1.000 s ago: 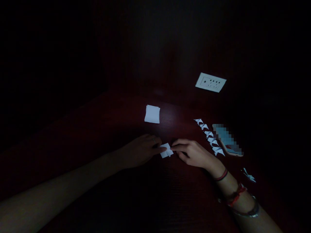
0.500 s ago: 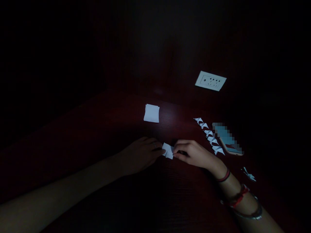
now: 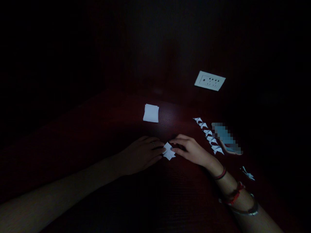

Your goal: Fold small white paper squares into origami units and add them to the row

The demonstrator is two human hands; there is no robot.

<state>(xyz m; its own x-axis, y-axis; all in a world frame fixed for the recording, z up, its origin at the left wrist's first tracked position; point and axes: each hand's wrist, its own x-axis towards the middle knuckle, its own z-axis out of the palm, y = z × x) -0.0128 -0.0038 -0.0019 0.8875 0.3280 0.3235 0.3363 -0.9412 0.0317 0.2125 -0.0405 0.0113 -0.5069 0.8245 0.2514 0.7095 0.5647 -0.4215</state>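
Observation:
A small white sheet of folded paper (image 3: 169,152) lies on the dark red table, its creases fanning out and a point facing away from me. My left hand (image 3: 143,153), a ring on one finger, presses the paper's left edge with thumb and fingertips. From the other side, my right hand (image 3: 193,150) grips the right edge, its thumb on the paper and its index finger by the top corner. Further back sits a stack of white square paper (image 3: 151,113). A row of several folded paper pieces (image 3: 208,135) runs along the table to the right of my right hand.
Beside the row lies a phone (image 3: 227,138) with a blurred screen. A small folded white piece (image 3: 247,173) lies near my right forearm. On the wall behind is a white power socket (image 3: 210,81). The surroundings are very dark.
The paper has turned so a corner points away from me, and its folds show more. My right hand's fingers have spread and shifted along its edge. The left hand has barely moved.

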